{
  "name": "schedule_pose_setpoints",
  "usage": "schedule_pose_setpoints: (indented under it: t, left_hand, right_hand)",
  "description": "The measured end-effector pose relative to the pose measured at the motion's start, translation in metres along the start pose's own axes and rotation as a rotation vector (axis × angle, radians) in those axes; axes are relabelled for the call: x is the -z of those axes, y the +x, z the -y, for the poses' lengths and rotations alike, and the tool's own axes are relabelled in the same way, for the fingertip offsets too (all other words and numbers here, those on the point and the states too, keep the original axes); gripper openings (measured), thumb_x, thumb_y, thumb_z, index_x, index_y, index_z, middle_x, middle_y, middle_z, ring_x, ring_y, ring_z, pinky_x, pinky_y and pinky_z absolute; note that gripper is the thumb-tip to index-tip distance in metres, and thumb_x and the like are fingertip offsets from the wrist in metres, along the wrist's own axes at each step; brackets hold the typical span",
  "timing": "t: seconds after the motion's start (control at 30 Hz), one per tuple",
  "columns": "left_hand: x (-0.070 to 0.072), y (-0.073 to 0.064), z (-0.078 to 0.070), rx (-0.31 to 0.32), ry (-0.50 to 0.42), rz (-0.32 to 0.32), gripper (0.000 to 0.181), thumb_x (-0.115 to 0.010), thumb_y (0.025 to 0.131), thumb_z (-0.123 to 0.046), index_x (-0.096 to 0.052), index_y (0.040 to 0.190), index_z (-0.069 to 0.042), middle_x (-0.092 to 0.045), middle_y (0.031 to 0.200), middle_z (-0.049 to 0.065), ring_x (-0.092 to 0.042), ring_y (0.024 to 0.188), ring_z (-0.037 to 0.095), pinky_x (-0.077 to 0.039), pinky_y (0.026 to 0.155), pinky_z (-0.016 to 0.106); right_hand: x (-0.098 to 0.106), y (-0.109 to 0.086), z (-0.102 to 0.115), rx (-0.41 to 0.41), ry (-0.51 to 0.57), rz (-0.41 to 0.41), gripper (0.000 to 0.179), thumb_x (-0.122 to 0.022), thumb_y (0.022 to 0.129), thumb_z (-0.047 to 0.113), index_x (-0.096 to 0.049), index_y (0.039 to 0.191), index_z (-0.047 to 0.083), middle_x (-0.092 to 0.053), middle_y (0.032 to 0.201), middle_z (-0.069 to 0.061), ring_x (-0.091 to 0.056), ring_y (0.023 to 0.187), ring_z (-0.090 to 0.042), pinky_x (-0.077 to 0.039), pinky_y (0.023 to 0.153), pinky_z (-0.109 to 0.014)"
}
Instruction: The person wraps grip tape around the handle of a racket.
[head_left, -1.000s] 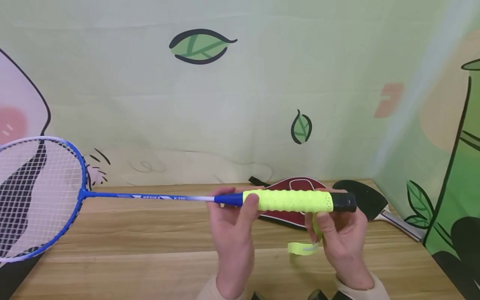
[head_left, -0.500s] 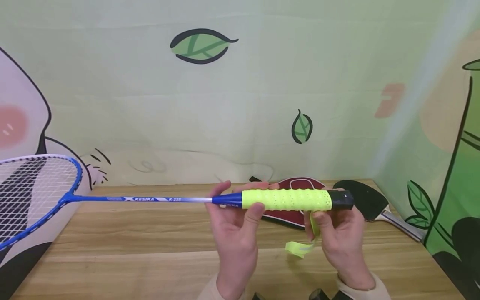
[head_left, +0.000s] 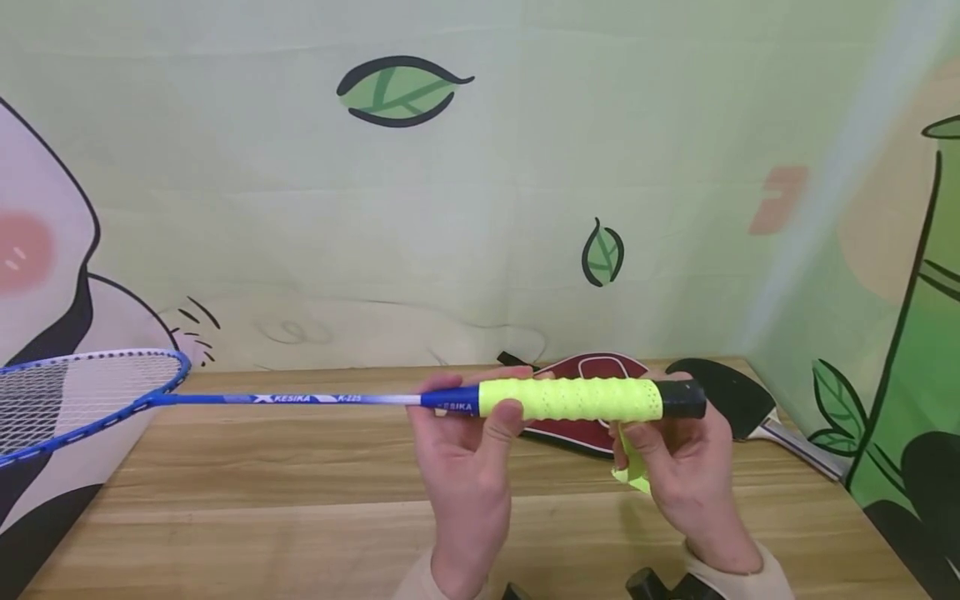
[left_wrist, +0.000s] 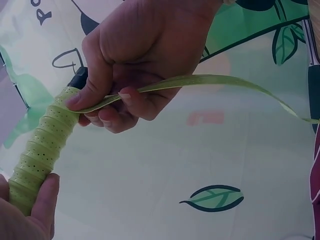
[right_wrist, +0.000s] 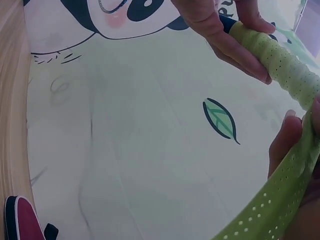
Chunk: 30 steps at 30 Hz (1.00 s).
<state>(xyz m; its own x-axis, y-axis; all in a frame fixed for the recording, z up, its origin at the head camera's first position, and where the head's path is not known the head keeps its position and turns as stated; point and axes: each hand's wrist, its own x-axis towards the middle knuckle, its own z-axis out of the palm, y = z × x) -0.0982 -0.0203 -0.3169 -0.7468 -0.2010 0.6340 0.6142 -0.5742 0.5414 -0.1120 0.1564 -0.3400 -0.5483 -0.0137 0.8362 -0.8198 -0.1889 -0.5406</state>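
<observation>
A blue and white badminton racket (head_left: pixel 285 399) lies level across the head view, its strung head off to the left. Neon yellow perforated grip tape (head_left: pixel 570 398) wraps most of the handle in ridged turns, and the black butt end (head_left: pixel 681 399) shows bare. My left hand (head_left: pixel 468 467) holds the handle near the blue cone, thumb in front and fingers behind. Close to the butt, my right hand (head_left: pixel 690 475) pinches the loose tape tail (left_wrist: pixel 200 80) between thumb and fingers. In the right wrist view that tail (right_wrist: pixel 265 210) runs down in a wide strip.
On the wooden table (head_left: pixel 300 475) behind the hands lie a dark red paddle case (head_left: pixel 577 435) and a black table tennis bat (head_left: pixel 720 396). A printed cloth backdrop (head_left: pixel 480 200) rises at the table's back. Dark objects (head_left: pixel 648 585) show at the bottom edge.
The racket has rolled about its shaft, so its strung head looks flatter and lower. The loose tape end has drawn in closer to the right hand. Both hands stay in nearly the same place.
</observation>
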Motion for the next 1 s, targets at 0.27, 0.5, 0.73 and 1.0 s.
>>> schedule_pose_setpoints:
  t: [0.27, 0.5, 0.73, 1.0]
  left_hand:
    - [-0.0009, 0.0005, 0.0011, 0.029, 0.042, -0.058, 0.033, -0.058, 0.095, 0.004, -0.034, 0.117, -0.003, -0.065, 0.098, 0.019, -0.069, 0.087, 0.025, -0.06, 0.073, 0.042]
    - [0.0002, 0.0019, -0.0009, 0.063, 0.066, -0.087, 0.035, -0.062, 0.092, 0.004, -0.035, 0.114, -0.003, -0.061, 0.094, 0.014, -0.068, 0.085, 0.024, -0.06, 0.071, 0.042]
    - [0.0004, 0.0023, -0.0021, 0.09, 0.07, -0.087, 0.034, -0.064, 0.091, 0.004, -0.037, 0.11, -0.002, -0.061, 0.092, 0.014, -0.07, 0.086, 0.024, -0.06, 0.069, 0.045]
    - [-0.0001, 0.0036, -0.0023, 0.104, 0.068, -0.139, 0.026, -0.061, 0.094, 0.0, -0.039, 0.107, -0.004, -0.063, 0.085, 0.013, -0.067, 0.062, 0.022, -0.06, 0.055, 0.043]
  right_hand:
    - [-0.0024, -0.0001, -0.0009, 0.022, -0.026, -0.01, 0.029, -0.059, 0.09, -0.012, -0.048, 0.116, -0.019, -0.061, 0.082, -0.013, -0.056, 0.056, -0.017, -0.05, 0.045, -0.023]
    - [-0.0027, 0.0022, -0.0019, 0.069, -0.027, -0.008, 0.02, -0.061, 0.089, -0.011, -0.052, 0.105, -0.018, -0.058, 0.086, -0.013, -0.053, 0.054, -0.016, -0.045, 0.041, -0.024]
    - [-0.0025, 0.0051, 0.0005, 0.131, -0.07, -0.038, 0.013, -0.062, 0.085, -0.016, -0.054, 0.094, -0.019, -0.056, 0.082, -0.011, -0.052, 0.059, -0.016, -0.046, 0.045, -0.023]
    - [-0.0075, -0.0032, 0.0006, 0.108, -0.068, -0.077, 0.034, -0.068, 0.087, -0.004, -0.054, 0.114, -0.02, -0.065, 0.097, -0.012, -0.056, 0.057, -0.014, -0.049, 0.048, -0.021]
